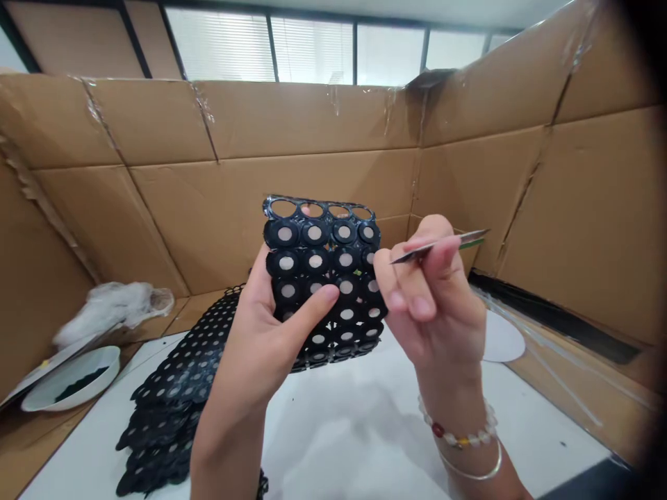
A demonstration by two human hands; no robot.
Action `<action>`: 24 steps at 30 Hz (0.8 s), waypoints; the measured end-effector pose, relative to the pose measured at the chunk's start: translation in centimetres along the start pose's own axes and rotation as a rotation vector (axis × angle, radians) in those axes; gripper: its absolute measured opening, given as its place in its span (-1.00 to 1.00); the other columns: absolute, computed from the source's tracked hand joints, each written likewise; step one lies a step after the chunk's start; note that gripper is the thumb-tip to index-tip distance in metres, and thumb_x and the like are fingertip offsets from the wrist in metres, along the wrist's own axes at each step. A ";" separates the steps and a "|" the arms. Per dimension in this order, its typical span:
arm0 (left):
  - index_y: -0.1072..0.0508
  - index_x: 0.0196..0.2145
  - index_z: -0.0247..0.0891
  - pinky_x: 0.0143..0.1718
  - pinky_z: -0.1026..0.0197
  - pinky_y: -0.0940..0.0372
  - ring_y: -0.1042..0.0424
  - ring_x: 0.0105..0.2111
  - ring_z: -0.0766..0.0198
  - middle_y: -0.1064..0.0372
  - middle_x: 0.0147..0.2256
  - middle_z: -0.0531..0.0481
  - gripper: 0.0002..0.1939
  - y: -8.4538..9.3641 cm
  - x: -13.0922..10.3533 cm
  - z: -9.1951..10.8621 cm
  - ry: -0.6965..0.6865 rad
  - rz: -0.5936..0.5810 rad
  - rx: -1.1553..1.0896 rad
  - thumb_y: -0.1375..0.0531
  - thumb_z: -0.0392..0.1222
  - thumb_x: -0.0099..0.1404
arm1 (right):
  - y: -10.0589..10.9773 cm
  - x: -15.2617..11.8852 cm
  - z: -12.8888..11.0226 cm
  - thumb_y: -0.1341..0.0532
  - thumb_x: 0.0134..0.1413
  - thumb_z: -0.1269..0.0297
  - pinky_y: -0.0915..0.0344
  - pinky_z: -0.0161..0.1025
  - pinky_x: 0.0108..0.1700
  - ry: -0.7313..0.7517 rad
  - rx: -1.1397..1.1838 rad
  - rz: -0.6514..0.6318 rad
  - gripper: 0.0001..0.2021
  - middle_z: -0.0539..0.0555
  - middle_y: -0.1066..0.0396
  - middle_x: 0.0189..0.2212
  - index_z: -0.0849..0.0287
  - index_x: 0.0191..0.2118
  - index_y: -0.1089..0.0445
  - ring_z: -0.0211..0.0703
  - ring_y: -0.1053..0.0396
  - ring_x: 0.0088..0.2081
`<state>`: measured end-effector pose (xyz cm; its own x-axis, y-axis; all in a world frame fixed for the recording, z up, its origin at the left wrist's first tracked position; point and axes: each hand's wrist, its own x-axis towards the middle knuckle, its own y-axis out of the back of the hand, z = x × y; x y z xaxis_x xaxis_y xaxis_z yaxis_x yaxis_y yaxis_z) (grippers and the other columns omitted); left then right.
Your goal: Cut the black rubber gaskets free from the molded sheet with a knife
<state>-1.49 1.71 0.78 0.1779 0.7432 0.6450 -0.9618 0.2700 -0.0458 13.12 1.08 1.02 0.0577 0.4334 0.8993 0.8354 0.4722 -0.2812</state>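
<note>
A black sheet of joined rings with pale round centres (347, 286) is raised above the white table, its upper edge curled over. My left hand (284, 319) grips it from the left, thumb across the front and the other fingers hidden behind. The top row shows see-through rings. At its right edge my right hand (432, 292) pinches pointed metal tweezers (424, 250) between thumb and index finger, the tip pointing left near the sheet. The other fingers of that hand are curled beside the sheet.
More black dotted sheet (182, 375) lies heaped on the white table (333, 430) at left. A white bowl (99, 385) with dark contents and a clear plastic bag (114, 309) are farther left. Cardboard walls (313, 125) surround the table. A white disc (503, 337) lies at right.
</note>
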 end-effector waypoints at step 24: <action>-0.42 0.00 -0.11 -0.09 0.15 -0.44 -0.50 -0.06 0.04 -0.51 -0.07 -0.03 -0.53 -0.8 0.7 0.3 0.333 -0.051 -0.310 -0.35 -0.28 0.12 | 0.2 -0.1 -1.1 -0.13 0.26 0.22 -0.25 -0.32 -0.55 0.169 -0.150 0.072 -0.92 -0.24 0.04 -0.82 0.00 -0.26 -0.34 -0.32 -0.09 -0.76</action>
<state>-0.66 1.80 1.51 0.3292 0.8670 0.3741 -0.8514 0.4439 -0.2793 13.92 0.28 1.20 0.2000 0.3208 0.9258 0.8971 0.3200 -0.3047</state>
